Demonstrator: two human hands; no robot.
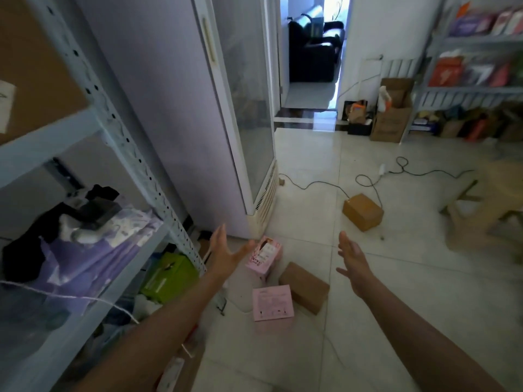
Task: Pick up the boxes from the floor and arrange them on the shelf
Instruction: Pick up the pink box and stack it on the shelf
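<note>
Several boxes lie on the tiled floor. A pink printed box [265,257] stands by the fridge base, a second pink box [272,303] lies flat nearer me, and a brown cardboard box [305,287] sits beside them. Another brown box [362,211] rests farther out to the right. My left hand [226,254] reaches forward, open, just left of the standing pink box. My right hand [352,261] is open too, right of the boxes, holding nothing. The pale metal shelf [119,131] rises on my left.
The shelf holds a cardboard box up top, dark and purple cloth in the middle, a green box [169,275] below. A tall white fridge [226,114] stands ahead. Cables [368,179] trail on the floor. A stocked rack [475,89] and open carton [392,114] stand far right.
</note>
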